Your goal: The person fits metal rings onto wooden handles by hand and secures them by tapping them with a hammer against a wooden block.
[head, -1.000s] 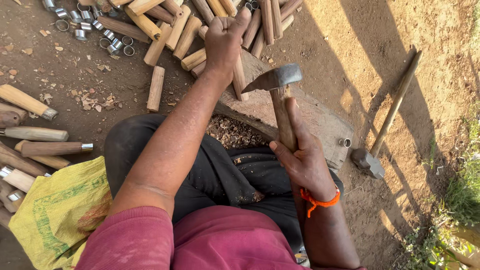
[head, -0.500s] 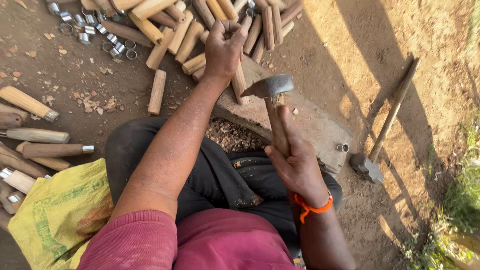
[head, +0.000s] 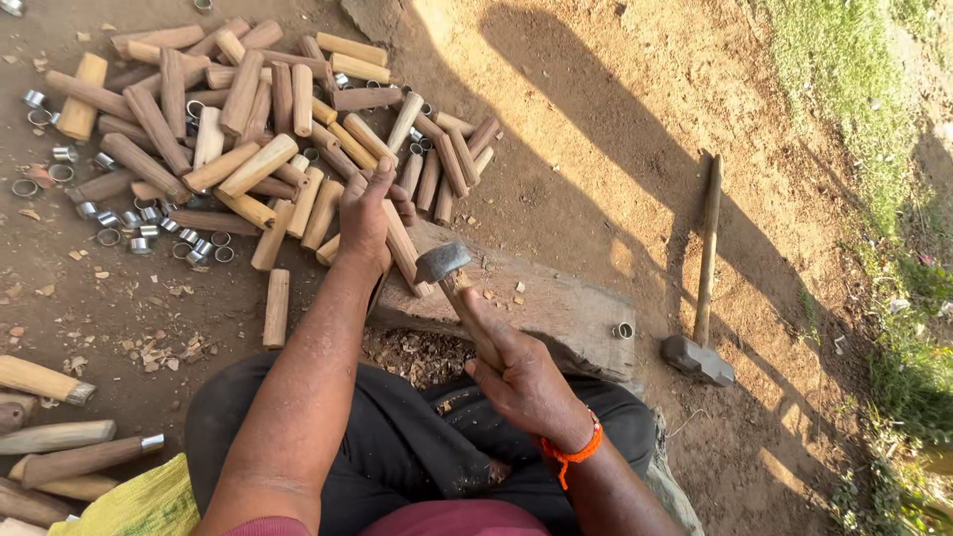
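The left hand [head: 369, 210] is closed around a wooden peg [head: 402, 248], holding it slanted on the wooden block [head: 556, 308]. The right hand [head: 521, 377] is wrapped tight around the handle of a hammer [head: 444, 264], whose metal head sits just right of the peg, touching or nearly so. Beyond the left hand lies a pile of wooden pegs [head: 248, 119], with metal rings [head: 149, 228] to its left.

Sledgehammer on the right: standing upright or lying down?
Lying down. The sledgehammer rests flat on the dirt, head nearest the person, handle pointing away, untouched by either hand.
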